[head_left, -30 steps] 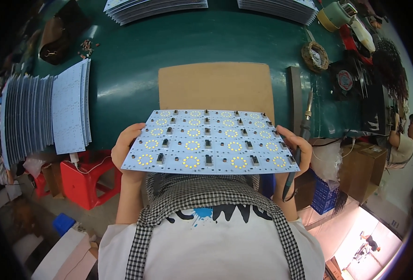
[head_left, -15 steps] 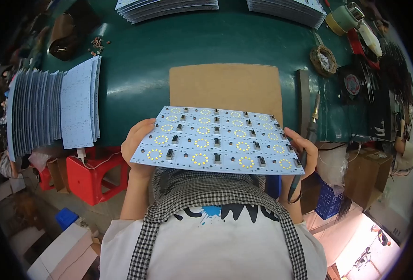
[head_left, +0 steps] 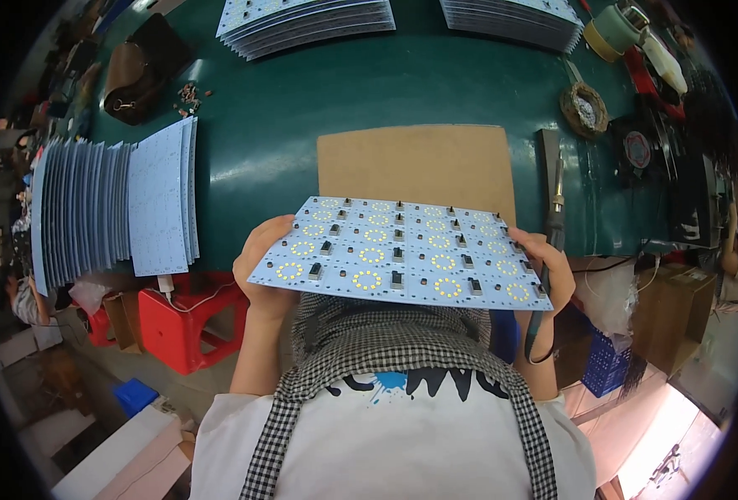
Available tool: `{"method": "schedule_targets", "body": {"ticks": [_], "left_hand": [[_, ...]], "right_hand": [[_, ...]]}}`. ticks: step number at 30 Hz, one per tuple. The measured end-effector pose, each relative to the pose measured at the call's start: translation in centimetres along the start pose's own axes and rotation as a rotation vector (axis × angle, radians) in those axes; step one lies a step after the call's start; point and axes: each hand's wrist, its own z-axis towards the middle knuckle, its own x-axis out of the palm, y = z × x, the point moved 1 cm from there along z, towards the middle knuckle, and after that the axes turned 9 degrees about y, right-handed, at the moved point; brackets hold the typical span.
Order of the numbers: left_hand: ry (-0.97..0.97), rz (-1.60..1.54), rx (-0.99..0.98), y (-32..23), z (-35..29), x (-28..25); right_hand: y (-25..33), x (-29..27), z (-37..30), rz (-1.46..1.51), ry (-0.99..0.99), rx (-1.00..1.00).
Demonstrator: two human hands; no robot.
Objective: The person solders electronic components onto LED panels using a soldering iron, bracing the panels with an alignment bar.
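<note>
Between my two hands I hold a white circuit board panel (head_left: 419, 250), tilted in front of my apron. Rings of small yellow LEDs and several dark upright components cover its face. My left hand (head_left: 267, 254) grips the panel's left edge. On the right edge, my right hand (head_left: 550, 267) has its fingers closed over the rim. Part of the panel covers a brown cardboard sheet (head_left: 415, 158) lying on the green table. A soldering iron (head_left: 558, 187) rests beside my right hand, its tip pointing away from me and its cable hanging down past that hand.
Many bare panels (head_left: 85, 212) stand in a row at the left. Two stacks of panels (head_left: 311, 33) lie at the far edge. At the right are a wound solder coil (head_left: 583, 108), a small fan (head_left: 636, 150) and a green-and-white tool (head_left: 619, 32). A red stool (head_left: 190, 325) stands below the table.
The whole scene has shifted slightly right and down in view. Both hands keep the panel, whose tilt is a little flatter toward my line of sight.
</note>
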Motion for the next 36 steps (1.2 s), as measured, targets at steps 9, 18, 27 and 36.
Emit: {"method": "schedule_targets", "body": {"ticks": [9, 18, 27, 36], "left_hand": [[-0.016, 0.011, -0.026, 0.3, -0.2, 0.1], [0.016, -0.024, -0.093, -0.7, 0.3, -0.4], [0.048, 0.032, -0.173, -0.9, 0.9, -0.8], [0.360, -0.972, -0.810, -6.1, -0.1, -2.9]], "right_hand": [[0.6, -0.1, 0.7, -0.149, 0.041, -0.129], [1.1, 0.0, 1.4, -0.194, 0.045, -0.150], [1.9, 0.1, 1.5, -0.222, 0.053, -0.191], [3.5, 1.4, 1.2, -0.397, 0.182, -0.389]]}}
